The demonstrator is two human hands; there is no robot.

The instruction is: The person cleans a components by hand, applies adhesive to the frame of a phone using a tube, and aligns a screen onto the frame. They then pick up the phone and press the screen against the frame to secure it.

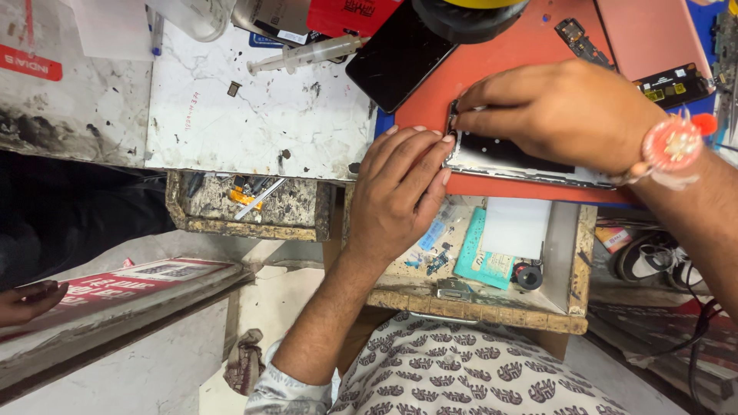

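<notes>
Patterned shirt fabric (461,369) fills the bottom of the view, closest to the lens, with the person's left forearm rising from it. Just beyond lies an open wooden drawer (573,253) below both hands, holding a teal card (483,257), a white pad (516,227) and small dark parts. A second, dirtier drawer (246,204) sits to the left of the left hand. The table (261,115) is a stained, scuffed white slab, and a red mat (530,54) covers it under the hands. Above the left hand lie a syringe (307,52) and a dark phone screen (400,54); a bare circuit board (675,84) lies above the right wrist. Another person's hand (27,300) shows at the far left edge, well apart from the work.

The opened phone body (523,165) rests on the red mat near the table's front edge, beneath the right hand (561,115). Its long axis runs left to right across the view, with one short end pointing toward the left hand (396,196). It looks like a silvery metal frame around a dark inner panel, mostly hidden by the right hand. The left hand's grip is narrow: fingers held together, tips pressed on the phone's left end. The right hand lies curled over the frame, fingertips at the same corner; whether it pinches anything cannot be told. A red-and-white wristband (673,146) circles the right wrist.
</notes>
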